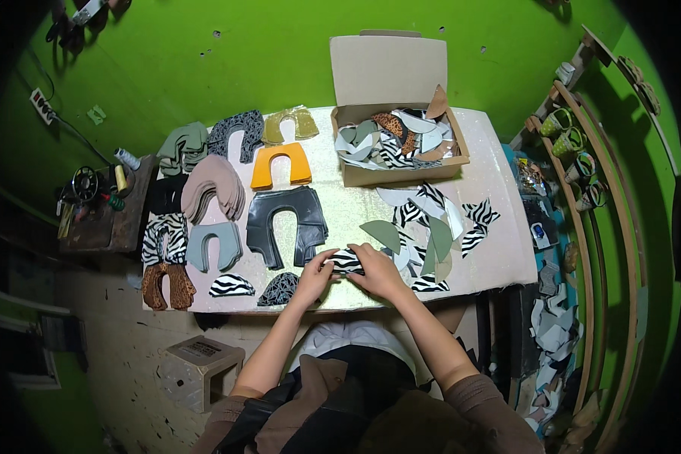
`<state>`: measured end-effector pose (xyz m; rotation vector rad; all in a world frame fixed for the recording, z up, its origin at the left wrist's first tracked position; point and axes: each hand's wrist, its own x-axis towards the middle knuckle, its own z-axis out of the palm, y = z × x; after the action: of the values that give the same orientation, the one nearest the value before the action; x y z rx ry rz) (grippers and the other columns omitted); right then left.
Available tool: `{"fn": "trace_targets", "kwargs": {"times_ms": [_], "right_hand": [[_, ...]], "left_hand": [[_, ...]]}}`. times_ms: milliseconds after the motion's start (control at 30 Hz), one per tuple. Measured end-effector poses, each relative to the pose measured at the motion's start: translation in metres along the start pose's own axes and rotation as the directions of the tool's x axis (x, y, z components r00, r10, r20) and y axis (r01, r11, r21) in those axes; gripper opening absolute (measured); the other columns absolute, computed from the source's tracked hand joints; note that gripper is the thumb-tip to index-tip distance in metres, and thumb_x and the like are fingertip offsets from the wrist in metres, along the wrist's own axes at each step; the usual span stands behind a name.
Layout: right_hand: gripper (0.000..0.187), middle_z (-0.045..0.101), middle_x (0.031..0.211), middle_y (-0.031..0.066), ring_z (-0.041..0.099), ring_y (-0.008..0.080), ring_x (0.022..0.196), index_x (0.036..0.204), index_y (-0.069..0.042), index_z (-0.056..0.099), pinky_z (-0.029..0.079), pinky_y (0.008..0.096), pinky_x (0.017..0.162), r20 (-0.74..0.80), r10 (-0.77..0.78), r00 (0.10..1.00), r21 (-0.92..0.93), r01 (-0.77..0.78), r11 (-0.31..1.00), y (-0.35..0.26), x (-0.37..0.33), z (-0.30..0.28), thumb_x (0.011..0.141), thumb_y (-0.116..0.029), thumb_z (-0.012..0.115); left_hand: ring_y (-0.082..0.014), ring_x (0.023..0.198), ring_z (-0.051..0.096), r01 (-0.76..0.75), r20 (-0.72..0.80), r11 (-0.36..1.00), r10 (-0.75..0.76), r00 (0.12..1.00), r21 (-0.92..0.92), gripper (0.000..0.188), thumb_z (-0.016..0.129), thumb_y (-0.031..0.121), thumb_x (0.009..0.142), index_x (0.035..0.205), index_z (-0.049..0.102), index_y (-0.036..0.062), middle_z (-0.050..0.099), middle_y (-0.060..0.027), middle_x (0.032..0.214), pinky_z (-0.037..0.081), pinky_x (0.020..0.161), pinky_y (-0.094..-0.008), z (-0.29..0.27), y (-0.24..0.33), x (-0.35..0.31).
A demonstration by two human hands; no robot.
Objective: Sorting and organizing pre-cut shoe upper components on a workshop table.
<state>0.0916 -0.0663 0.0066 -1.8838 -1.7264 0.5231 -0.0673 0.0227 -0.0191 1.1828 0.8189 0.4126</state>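
Observation:
Near the front edge of the table, my left hand and my right hand grip a zebra-print cut piece from either side. Fingers of both hands curl round its ends. Left of my left hand lie a half-moon stack of dark patterned pieces and a zebra half-moon piece. Behind that hand is a stack of black U-shaped pieces. Close to my right hand, a loose heap holds green, white and zebra-print scraps.
Several U-shaped stacks, among them orange, pink and leopard-print, cover the table's left. An open cardboard box full of scraps stands at the back. A stool is below left; a wooden rack with sandals lines the right wall.

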Motion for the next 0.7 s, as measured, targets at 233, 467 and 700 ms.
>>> {"fn": "trace_targets", "kwargs": {"times_ms": [233, 467, 700], "right_hand": [[0.058, 0.056, 0.102, 0.0136, 0.058, 0.0343, 0.09, 0.12, -0.007, 0.05, 0.046, 0.0415, 0.078, 0.112, -0.003, 0.994, -0.018, 0.005, 1.0, -0.016, -0.008, 0.002, 0.069, -0.022, 0.073], [0.06, 0.059, 0.097, 0.0156, 0.058, 0.0334, 0.091, 0.119, -0.002, 0.051, 0.047, 0.0398, 0.079, 0.172, -0.096, 0.98, 0.0, 0.098, 0.995, -0.047, 0.002, 0.025, 0.067, -0.023, 0.075], [0.061, 0.056, 0.1, 0.0153, 0.057, 0.0327, 0.094, 0.119, -0.002, 0.05, 0.047, 0.0401, 0.078, 0.191, -0.188, 0.963, 0.04, 0.184, 0.982, -0.095, 0.036, 0.064, 0.066, -0.019, 0.074]], "left_hand": [[-0.0094, 0.084, 0.057, -0.284, -0.066, 0.861, 0.342, 0.937, 0.421, 0.052, 0.069, 0.009, 0.079, 0.127, 0.049, 0.0025, 0.058, -0.0087, 0.107, 0.048, 0.069, -0.0232, -0.007, -0.019, -0.043], [-0.0273, 0.08, 0.06, -0.282, -0.089, 0.684, 0.453, 0.887, 0.673, 0.046, 0.069, 0.009, 0.077, 0.119, 0.053, -0.0012, 0.057, -0.016, 0.1, 0.049, 0.069, -0.0314, -0.037, -0.012, -0.083], [-0.0276, 0.08, 0.059, -0.257, -0.123, 0.644, 0.484, 0.866, 0.721, 0.044, 0.069, 0.01, 0.077, 0.117, 0.055, 0.0005, 0.058, -0.0158, 0.099, 0.048, 0.072, -0.0326, -0.105, -0.001, -0.105]]}}
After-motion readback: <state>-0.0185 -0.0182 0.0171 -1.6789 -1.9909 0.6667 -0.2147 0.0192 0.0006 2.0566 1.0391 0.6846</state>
